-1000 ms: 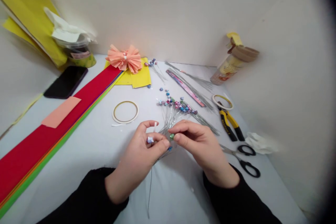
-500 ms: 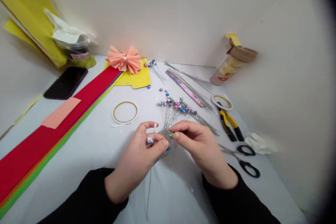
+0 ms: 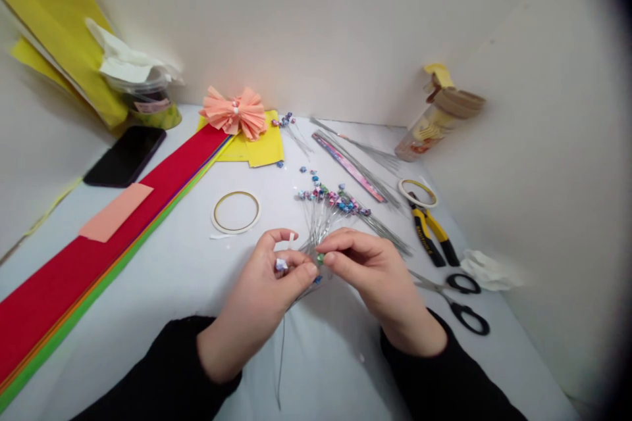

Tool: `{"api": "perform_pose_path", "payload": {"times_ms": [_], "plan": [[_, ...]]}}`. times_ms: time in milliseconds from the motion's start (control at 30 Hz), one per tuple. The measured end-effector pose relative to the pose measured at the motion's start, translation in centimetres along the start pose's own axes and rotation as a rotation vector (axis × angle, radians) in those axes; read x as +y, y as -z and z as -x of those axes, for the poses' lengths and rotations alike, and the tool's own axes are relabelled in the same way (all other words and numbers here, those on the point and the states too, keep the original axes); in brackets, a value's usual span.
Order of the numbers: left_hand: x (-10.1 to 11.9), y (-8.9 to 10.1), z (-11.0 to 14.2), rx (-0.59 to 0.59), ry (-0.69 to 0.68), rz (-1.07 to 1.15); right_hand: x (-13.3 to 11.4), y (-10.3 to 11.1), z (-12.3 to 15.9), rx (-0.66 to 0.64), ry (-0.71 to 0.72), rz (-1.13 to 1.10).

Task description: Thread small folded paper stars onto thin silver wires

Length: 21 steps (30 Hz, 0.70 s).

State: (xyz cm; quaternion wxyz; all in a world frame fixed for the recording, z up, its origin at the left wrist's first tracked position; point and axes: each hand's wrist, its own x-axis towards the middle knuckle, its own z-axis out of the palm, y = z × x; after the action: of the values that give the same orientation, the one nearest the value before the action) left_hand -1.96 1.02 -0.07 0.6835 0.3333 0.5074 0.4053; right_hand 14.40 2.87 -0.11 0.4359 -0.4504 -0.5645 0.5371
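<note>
My left hand (image 3: 266,289) is closed in a pinch on a thin metal wire (image 3: 281,355) that hangs down toward me, with a small blue-white bead by its fingers. My right hand (image 3: 368,270) pinches a tiny green bead (image 3: 320,256) right against the left fingertips. Just beyond both hands lies a bunch of wires tipped with coloured beads (image 3: 330,200) on the white table (image 3: 162,263). Both sleeves are black.
Stacked red and coloured paper sheets (image 3: 99,250) run along the left, with a black phone (image 3: 124,154). A tape ring (image 3: 236,211) lies ahead-left. Pliers (image 3: 432,237), scissors (image 3: 457,306) and a second tape roll (image 3: 417,191) sit at the right. A peach paper flower (image 3: 234,112) rests by the wall.
My right hand has edged slightly left, bringing the green bead closer to the left fingertips. Otherwise nothing has moved.
</note>
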Motion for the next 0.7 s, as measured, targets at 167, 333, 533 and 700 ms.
{"api": "perform_pose_path", "payload": {"times_ms": [167,333,533,700], "plan": [[0.4,-0.1,0.0,0.034,0.015,0.053,0.6,0.4,0.1,0.099,0.013,-0.118],[0.9,0.1,-0.2,0.081,-0.016,0.163,1.4,-0.2,0.0,0.263,-0.098,-0.231],[0.9,0.3,-0.8,0.117,-0.065,0.267,1.9,-2.9,0.5,-0.059,-0.178,-0.37],[1.1,0.2,-0.8,0.124,-0.071,0.287,2.0,-4.2,0.7,-0.109,-0.251,-0.436]]}}
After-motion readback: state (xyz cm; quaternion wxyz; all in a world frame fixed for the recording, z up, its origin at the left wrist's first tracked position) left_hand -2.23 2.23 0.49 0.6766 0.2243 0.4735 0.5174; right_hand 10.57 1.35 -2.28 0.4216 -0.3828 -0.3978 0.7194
